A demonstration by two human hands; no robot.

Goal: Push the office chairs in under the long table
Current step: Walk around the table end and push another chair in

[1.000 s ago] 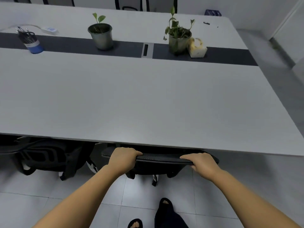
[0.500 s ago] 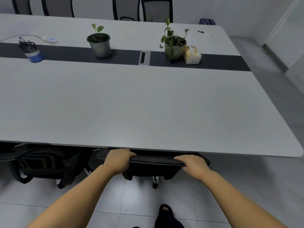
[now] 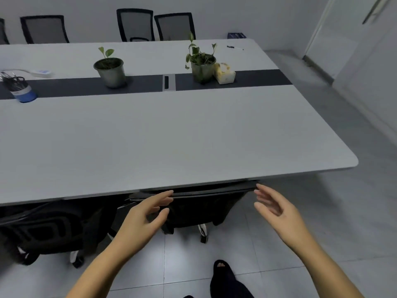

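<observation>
A long pale grey table with a dark centre strip fills the view. A black office chair stands in front of me, its backrest top against the table's near edge and its seat hidden under the top. My left hand hovers open just before the left end of that backrest, fingers spread, holding nothing. My right hand is open too, a little off the backrest's right end. A second black chair sits tucked under the table at the left.
On the table stand two potted plants, a tissue box, a blue pen cup, a power strip and a pen. Several chairs line the far side. Tiled floor opens to the right. My foot is below.
Both hands were gripping the chair's backrest top; now they have let go and drawn back, fingers spread. The chair has gone further in under the table edge.
</observation>
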